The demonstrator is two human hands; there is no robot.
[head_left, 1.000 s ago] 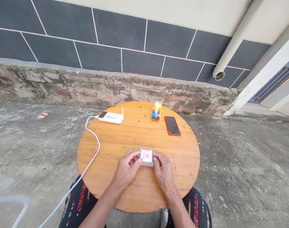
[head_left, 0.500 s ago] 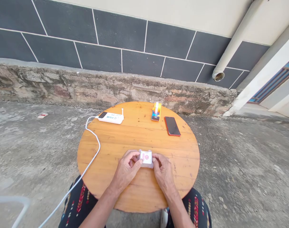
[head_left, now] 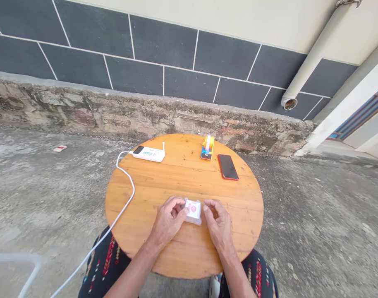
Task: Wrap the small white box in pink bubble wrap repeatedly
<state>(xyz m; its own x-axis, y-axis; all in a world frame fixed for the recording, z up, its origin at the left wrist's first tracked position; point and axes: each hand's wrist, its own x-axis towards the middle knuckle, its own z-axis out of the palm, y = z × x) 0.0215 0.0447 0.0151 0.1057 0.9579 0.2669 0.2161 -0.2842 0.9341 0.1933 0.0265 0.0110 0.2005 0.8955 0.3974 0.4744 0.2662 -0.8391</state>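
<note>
Your left hand (head_left: 166,222) pinches the packet (head_left: 193,210) at nine o'clock; your unclasped right hand (head_left: 220,225) is empty. Likely light, slippery; grip nine-and-three edges.

A plastic-wrapped white packet (head_left: 194,210) (pink print on top) lies on the round wooden table (head_left: 173,178).

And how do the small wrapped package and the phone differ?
The wrapped package is pale with pinkish print; the phone has a dark face and red edge. The package is shorter and squarer than the longer, narrower phone. The left hand touches the package, while neither hand touches the phone. Both show a roughly rectangular face upward.
</note>
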